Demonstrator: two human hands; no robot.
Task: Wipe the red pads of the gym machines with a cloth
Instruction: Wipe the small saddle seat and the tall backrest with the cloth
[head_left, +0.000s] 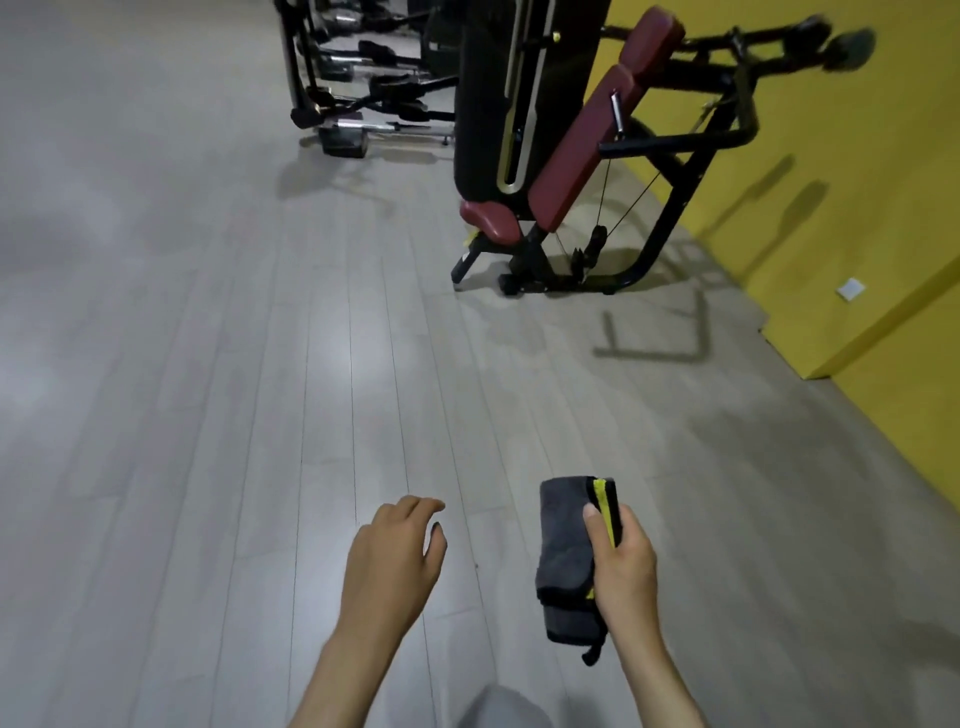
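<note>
While the right grip (623, 566) clutches a cloth (563, 545), the left grip (395, 561) loose and empty, red pads (576, 150) stand ahead over grey floor (260, 364) by a yellow wall (857, 208).

The folded grey, yellow-edged cloth (563, 545) sits in the right hand (623, 566), well apart from tilted dark-red pads (582, 156).

Top edge cuts off the weight tower (493, 78); far rack (358, 93) blurred; cloth (566, 545) hides fingers of the right hand (623, 566).
</note>
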